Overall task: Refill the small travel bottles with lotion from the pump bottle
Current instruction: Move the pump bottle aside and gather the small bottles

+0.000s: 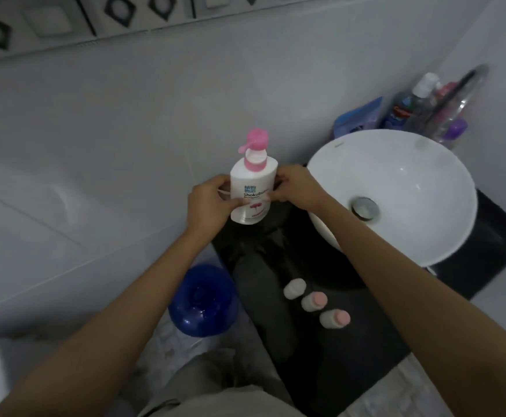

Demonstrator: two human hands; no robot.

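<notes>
A white pump bottle (250, 188) with a pink pump head stands upright at the far end of the dark counter (315, 341), against the wall. My left hand (208, 206) grips its left side and my right hand (295, 188) grips its right side. Three small travel bottles stand in a diagonal row nearer to me on the counter: a white-capped one (294, 288), a pink-capped one (314, 301) and another pink-capped one (335, 319). All three have their caps on and neither hand touches them.
A white round basin (396, 194) sits on the counter right of the pump bottle. Behind it, in the corner, stand several toiletry bottles (423, 106) and a blue pouch (357, 118). A blue bucket (203, 300) is on the floor left of the counter.
</notes>
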